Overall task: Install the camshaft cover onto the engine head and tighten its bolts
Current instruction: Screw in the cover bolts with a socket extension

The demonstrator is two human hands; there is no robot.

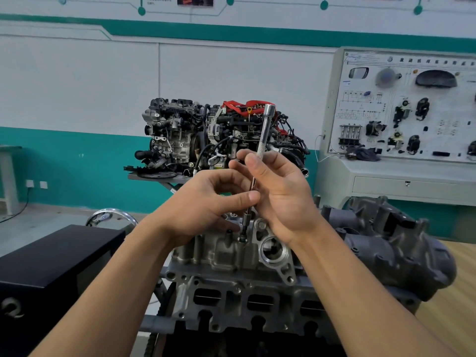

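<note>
Here, both grips close on the socket extension (266, 124): the right hand (280, 191) pinches its knurled upper part, the left hand (213, 202) its thin shaft lower down. Its tip meets a bolt (242, 239) in the camshaft cover (226, 249), which sits atop the engine head (244, 300).

At centre, the long chrome-silver steel extension bar (266, 124) has a fine cross-hatched knurl band at mid-length. Below it, the cast aluminium engine head (231, 279) is dull silver-grey and its small bolt (242, 239) looks blackish. The flat metal box (51, 253) at lower left is matte black; the wooden tabletop (458, 292) at lower right is pale tan. Behind, the wall (77, 86) is white above teal, and the background engine (180, 135) shows bright red parts.
</note>
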